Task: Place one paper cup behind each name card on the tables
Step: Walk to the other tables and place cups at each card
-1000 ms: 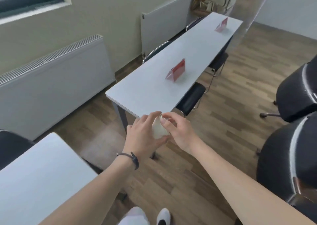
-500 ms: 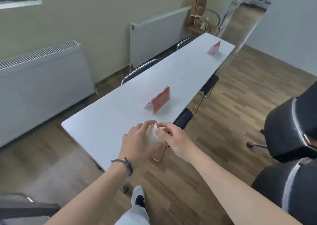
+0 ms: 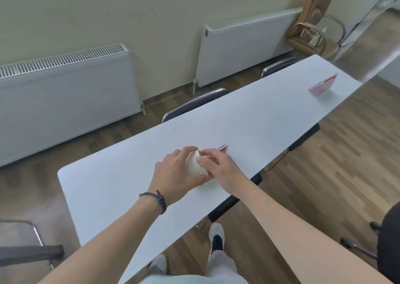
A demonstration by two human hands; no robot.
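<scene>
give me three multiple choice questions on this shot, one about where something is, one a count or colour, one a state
1. Where are the paper cups?
A. held between both hands above the table
B. standing beside the far name card
C. on the floor

2. How many red name cards show on the table?
A. one
B. two
C. four

3. What is on the table behind the far name card?
A. a cup
B. a bottle
C. nothing yet

Answers: 1 A, the left hand and right hand close on the stack; 2 B, the near name card peeks past the fingers and one stands far off; 3 C, bare tabletop there.
</scene>
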